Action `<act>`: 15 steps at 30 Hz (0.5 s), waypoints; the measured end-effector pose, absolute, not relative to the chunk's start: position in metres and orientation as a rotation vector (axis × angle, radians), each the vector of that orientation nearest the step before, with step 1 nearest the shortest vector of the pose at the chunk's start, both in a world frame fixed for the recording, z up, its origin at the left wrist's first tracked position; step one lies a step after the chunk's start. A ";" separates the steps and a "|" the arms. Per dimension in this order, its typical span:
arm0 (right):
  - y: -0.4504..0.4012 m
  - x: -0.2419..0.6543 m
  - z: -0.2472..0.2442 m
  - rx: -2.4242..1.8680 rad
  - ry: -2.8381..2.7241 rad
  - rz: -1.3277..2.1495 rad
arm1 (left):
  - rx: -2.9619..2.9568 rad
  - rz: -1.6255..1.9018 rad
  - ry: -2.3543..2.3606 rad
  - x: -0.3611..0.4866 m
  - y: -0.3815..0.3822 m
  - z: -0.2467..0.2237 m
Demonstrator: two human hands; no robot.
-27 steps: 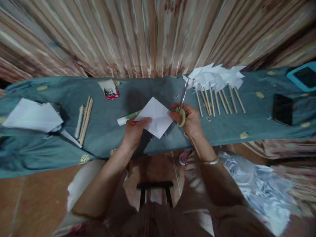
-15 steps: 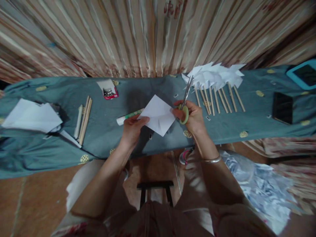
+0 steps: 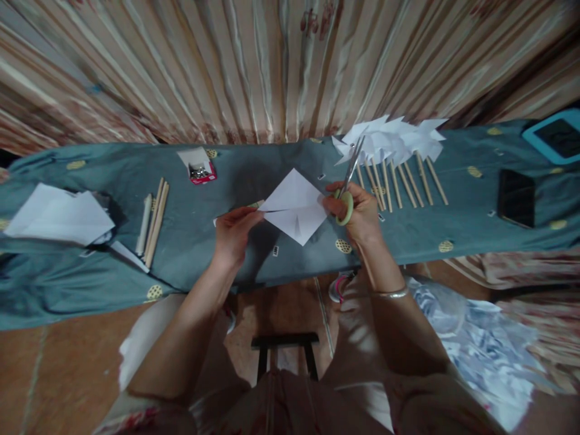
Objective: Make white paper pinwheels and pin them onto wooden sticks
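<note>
A white square of paper [image 3: 295,202], turned like a diamond, is held above the table between both hands. Slits run into it from the left corner and the lower edge. My left hand [image 3: 233,232] pinches its left corner. With fingers closed, my right hand [image 3: 356,211] grips the right corner and also keeps hold of scissors [image 3: 345,202], their green handle around a finger and the blades pointing up and away. Behind my left fingers lies a glue stick [image 3: 258,204], mostly hidden.
On the green cloth [image 3: 190,241], white paper sheets [image 3: 58,214] and wooden sticks [image 3: 156,226] lie left, near a small red box [image 3: 202,172] of metal pieces. At right are several paper pinwheels [image 3: 394,142] on sticks, a black phone [image 3: 516,198] and a blue-framed tablet [image 3: 555,138].
The paper has shifted slightly right with both hands still on its corners. My left hand has slid outward to the left corner, where a slit now shows. The glue stick is more covered.
</note>
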State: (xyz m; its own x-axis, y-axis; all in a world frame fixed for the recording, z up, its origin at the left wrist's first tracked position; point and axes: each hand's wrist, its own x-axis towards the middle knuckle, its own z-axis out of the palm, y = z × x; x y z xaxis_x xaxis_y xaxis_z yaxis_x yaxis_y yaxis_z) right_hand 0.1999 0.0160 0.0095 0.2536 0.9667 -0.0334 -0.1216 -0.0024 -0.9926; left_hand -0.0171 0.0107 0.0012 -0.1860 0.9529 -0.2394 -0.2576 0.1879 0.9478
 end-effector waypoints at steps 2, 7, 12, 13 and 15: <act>0.017 0.201 0.011 -1.245 -0.859 1.068 | 0.754 1.325 1.236 -0.020 0.012 0.002; 0.021 0.194 0.003 -1.223 -0.629 1.067 | 0.685 1.209 1.095 -0.011 0.001 0.001; 0.020 0.175 -0.008 -1.201 -0.587 1.213 | 1.029 1.044 1.047 0.013 -0.020 -0.013; 0.019 0.171 -0.009 -1.194 -0.580 1.234 | 1.075 1.049 1.069 0.016 -0.022 -0.015; 0.017 0.162 -0.010 -1.183 -0.573 1.267 | 1.126 1.071 1.089 0.020 -0.024 -0.016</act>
State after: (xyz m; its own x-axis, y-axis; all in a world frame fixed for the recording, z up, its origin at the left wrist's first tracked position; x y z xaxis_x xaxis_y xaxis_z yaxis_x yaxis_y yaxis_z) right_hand 0.1622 0.0169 -0.0096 0.2740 0.9261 -0.2592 -0.4164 -0.1287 -0.9000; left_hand 0.0197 -0.0241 -0.0164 0.1445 0.9843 -0.1011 -0.0849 0.1141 0.9898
